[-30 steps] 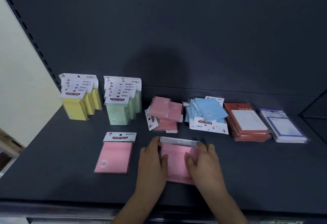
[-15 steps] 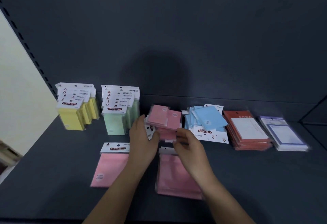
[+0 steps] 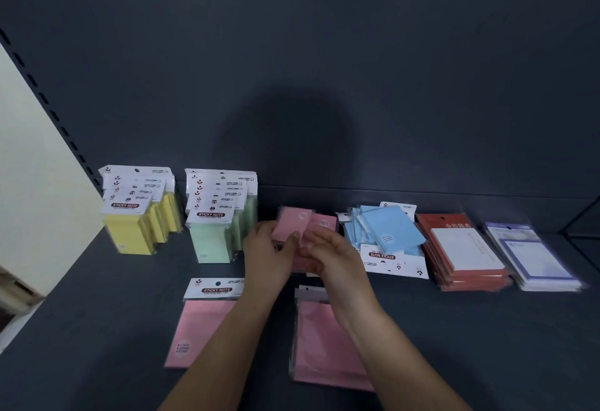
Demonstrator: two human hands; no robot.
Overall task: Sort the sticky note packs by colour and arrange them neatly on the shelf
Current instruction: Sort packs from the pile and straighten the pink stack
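Left hand [image 3: 266, 256] and right hand [image 3: 336, 256] both grip the loose pile of small pink packs [image 3: 293, 224] on the shelf [image 3: 97, 313], between the green packs [image 3: 211, 241] and blue packs [image 3: 388, 232].

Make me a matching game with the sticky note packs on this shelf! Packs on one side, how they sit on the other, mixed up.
1 yellow sticky note packs
2 light blue sticky note packs
3 red-orange packs
4 small pink sticky note packs

A touched by left hand and right hand
B standing, far left
C flat tidy stack
D messy heap

Pairs: 1-B, 2-D, 3-C, 4-A
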